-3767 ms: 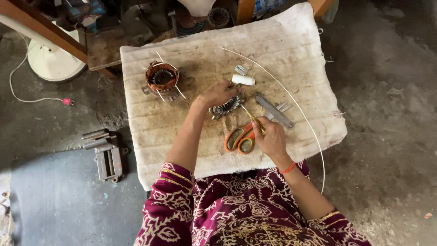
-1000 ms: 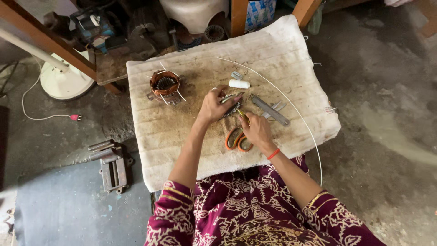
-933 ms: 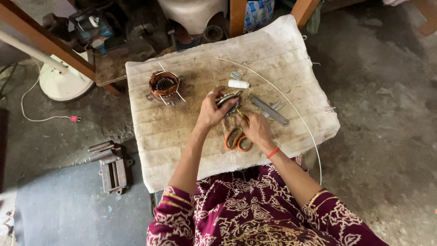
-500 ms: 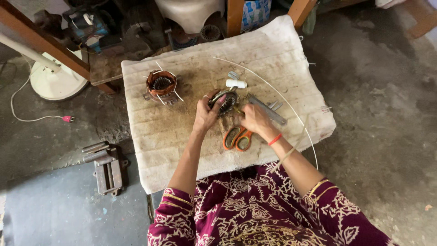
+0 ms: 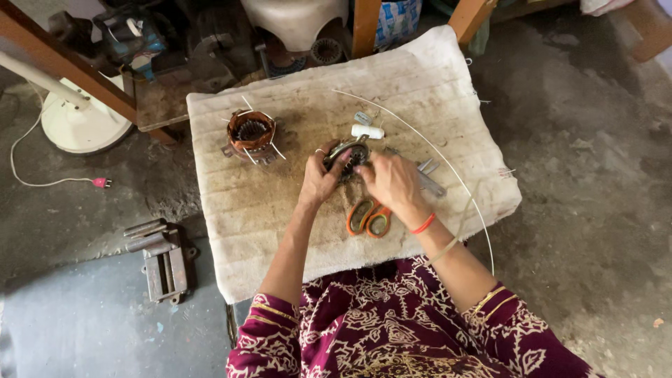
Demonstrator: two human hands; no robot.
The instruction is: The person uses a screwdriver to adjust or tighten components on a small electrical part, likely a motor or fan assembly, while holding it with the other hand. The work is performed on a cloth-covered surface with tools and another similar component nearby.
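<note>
While the left hand (image 5: 320, 183) cups a small motor coil (image 5: 348, 155), the right hand (image 5: 393, 183) pinches it too

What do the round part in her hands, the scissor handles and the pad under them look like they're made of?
Round part, held by the left hand and right hand: looks like dull grey metal, dark at its centre. Scissor handles: likely plastic, smooth bright orange. Pad: quilted cloth, off-white with brown stains and stitched rows.

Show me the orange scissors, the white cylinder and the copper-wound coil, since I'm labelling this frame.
orange scissors (image 5: 369, 218): head view, on the handle loops.
white cylinder (image 5: 367, 131): head view, mid-body.
copper-wound coil (image 5: 250, 131): head view, on its ring of windings.
</note>
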